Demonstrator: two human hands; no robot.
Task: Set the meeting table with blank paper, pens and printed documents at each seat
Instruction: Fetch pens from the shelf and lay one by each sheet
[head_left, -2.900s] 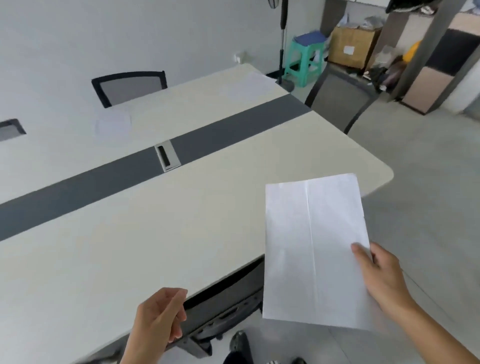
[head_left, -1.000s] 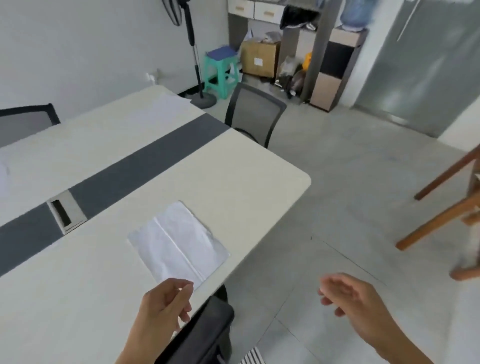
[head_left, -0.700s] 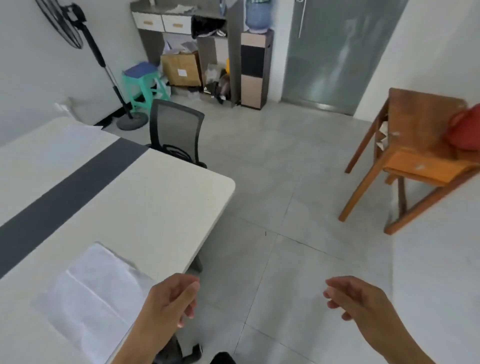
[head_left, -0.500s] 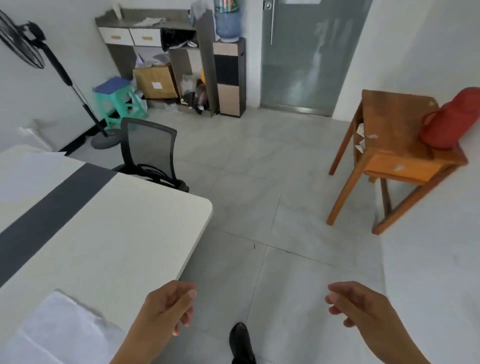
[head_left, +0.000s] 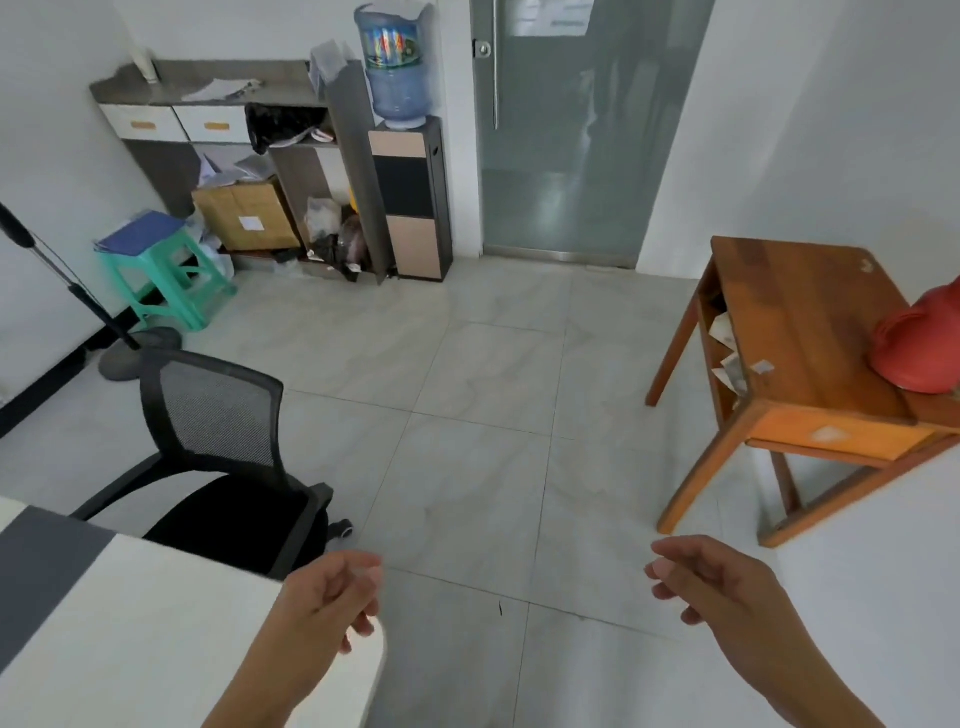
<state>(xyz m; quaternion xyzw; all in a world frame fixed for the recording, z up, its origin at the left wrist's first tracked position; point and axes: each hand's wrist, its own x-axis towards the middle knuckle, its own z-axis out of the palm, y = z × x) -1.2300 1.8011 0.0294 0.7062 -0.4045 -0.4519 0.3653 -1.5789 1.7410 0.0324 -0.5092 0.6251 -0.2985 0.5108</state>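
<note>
Only a corner of the cream meeting table (head_left: 130, 639), with its dark grey centre strip, shows at the lower left. No paper, pen or document lies on the visible part. My left hand (head_left: 322, 603) hovers over the table's corner with loosely curled fingers and holds nothing. My right hand (head_left: 717, 587) hangs over the tiled floor, fingers loosely curled, also holding nothing. A black mesh office chair (head_left: 218, 467) stands at the table's end.
A wooden side table (head_left: 795, 364) with a red object (head_left: 919, 348) on it stands at the right. At the back are a shelf unit (head_left: 249, 130), a water dispenser (head_left: 405, 156), a cardboard box (head_left: 244, 213), a green stool (head_left: 166, 270) and a glass door (head_left: 571, 130). Tiled floor lies between.
My right hand held a folded white sheet, which then lay on the table. The view has since swung right, away from the table, and the sheet has left the view. Both hands hold nothing.
</note>
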